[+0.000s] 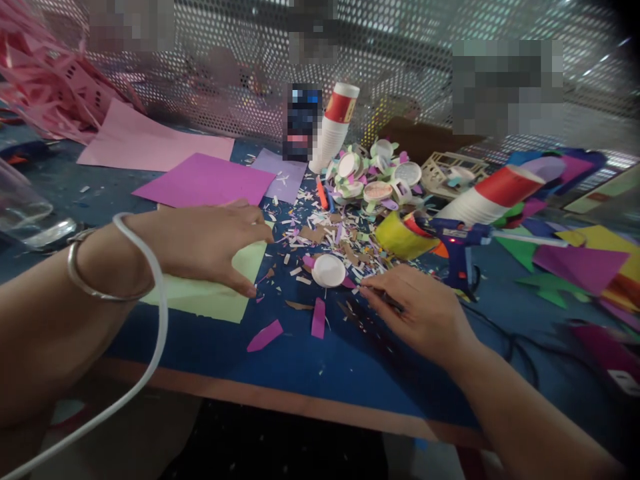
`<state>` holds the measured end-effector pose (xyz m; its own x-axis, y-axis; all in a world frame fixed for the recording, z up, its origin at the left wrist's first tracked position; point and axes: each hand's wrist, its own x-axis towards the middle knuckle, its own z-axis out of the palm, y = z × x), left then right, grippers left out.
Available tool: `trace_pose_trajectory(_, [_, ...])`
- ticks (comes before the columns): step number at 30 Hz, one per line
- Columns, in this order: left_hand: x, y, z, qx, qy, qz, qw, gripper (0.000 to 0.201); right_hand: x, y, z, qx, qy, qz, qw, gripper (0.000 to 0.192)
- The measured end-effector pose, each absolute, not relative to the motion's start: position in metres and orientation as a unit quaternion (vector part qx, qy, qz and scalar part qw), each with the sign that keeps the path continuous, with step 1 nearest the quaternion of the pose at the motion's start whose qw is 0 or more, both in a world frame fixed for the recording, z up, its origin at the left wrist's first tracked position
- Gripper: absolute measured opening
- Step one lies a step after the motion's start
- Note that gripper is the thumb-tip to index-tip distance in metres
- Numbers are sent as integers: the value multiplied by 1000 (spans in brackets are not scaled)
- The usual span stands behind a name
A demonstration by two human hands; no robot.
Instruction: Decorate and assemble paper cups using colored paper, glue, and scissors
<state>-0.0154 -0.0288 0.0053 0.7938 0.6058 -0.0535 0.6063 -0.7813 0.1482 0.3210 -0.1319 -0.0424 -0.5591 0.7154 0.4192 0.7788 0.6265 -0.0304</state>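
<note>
White disc [329, 271] lies near glue gun [458, 257], label [455, 233] blurred.

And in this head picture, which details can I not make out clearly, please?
All in the head view:
Light green paper: partly hidden by the left hand.
Clear container: cut off by the left edge.
Upright screen: its display is pixelated.
Right hand: whether its fingertips pinch anything is too small to tell.
</note>
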Motion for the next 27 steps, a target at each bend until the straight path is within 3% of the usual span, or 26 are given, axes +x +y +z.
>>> trace_pose_trajectory(5, [18,-74,22,963,201,-24,180,36,317,-133,-42,-411,-890,-56,191,13])
trace_pose_trajectory(9, [39,-115,6,973,87,-11,214,27,318,-134,-42,-413,-886,-45,205,11])
trace_pose_trajectory(14, [40,-135,-33,982,79,74,152,46,320,-133,-41,-413,-886,-30,207,11])
trace_pose_trajectory(19, [36,-127,-48,980,47,61,182,56,319,-133,-40,-412,-884,-23,218,11])
trace_pose_trajectory(23, [40,-109,-49,980,27,78,181,49,319,-134,-38,-415,-883,-22,218,12])
trace_pose_trajectory(27, [44,-84,-44,990,10,78,114,36,317,-135,-37,-414,-884,-27,213,13])
